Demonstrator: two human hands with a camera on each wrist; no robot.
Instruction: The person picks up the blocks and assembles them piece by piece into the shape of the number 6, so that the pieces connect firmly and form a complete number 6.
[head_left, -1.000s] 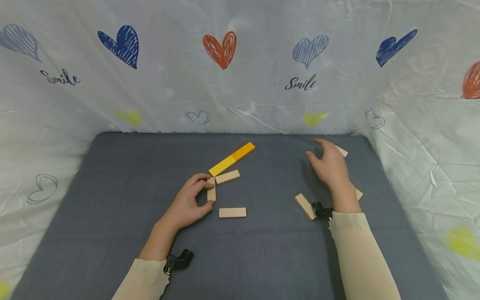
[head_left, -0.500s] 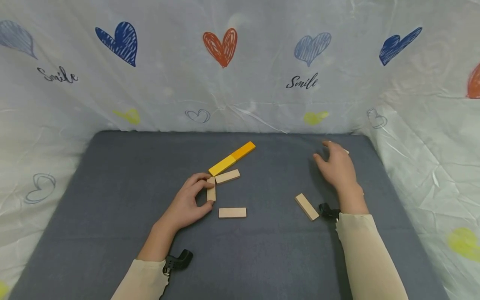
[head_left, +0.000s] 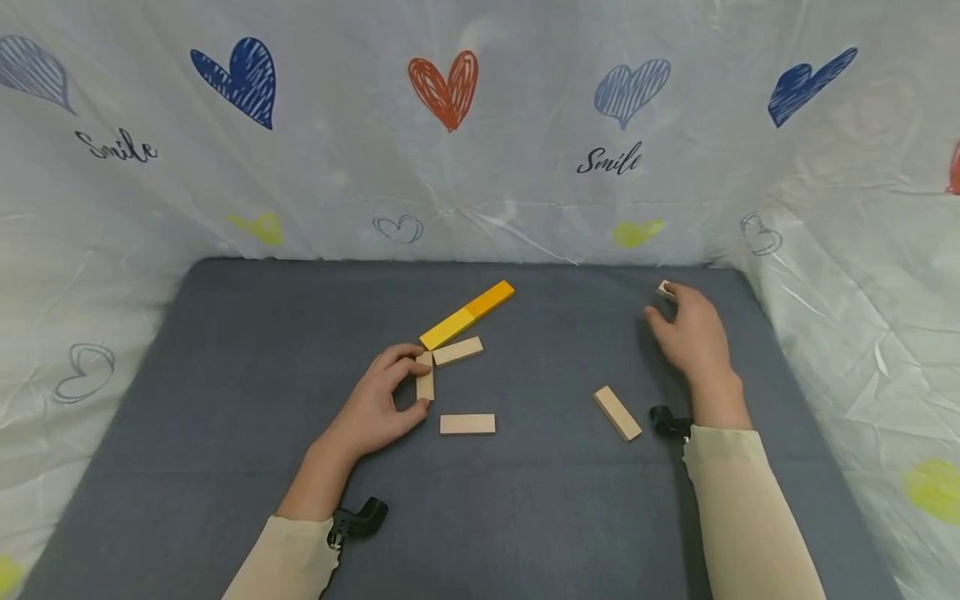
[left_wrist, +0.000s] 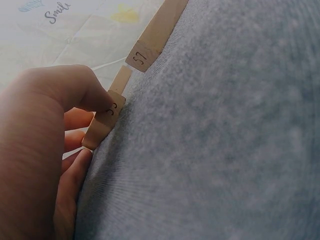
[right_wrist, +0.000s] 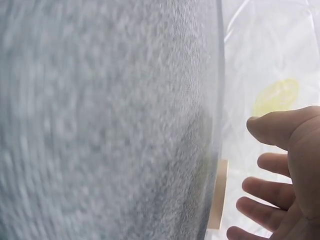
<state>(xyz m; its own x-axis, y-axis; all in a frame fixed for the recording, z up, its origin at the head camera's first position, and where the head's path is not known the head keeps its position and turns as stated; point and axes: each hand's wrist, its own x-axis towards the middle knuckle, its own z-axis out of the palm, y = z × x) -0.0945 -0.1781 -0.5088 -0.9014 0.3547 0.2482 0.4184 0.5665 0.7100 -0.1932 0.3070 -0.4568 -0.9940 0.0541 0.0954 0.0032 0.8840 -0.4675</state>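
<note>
My left hand holds a plain wooden block between thumb and fingers; it lies on the grey cloth. Its marked end shows in the left wrist view, the digits partly covered by a fingertip. Touching or nearly touching its far end are a yellow block and another plain block. Over at the back right, my right hand hovers with fingers apart above a light wooden block, mostly hidden behind the hand. In the right wrist view a gap separates the spread fingers from that block.
An orange block continues the yellow one end to end. One plain block lies right of my left hand, another slants near my right wrist. A white printed curtain rises behind the grey table.
My right hand has moved to the right, and the near end of the back-right block now shows left of its fingers. My left hand stays on its block.
</note>
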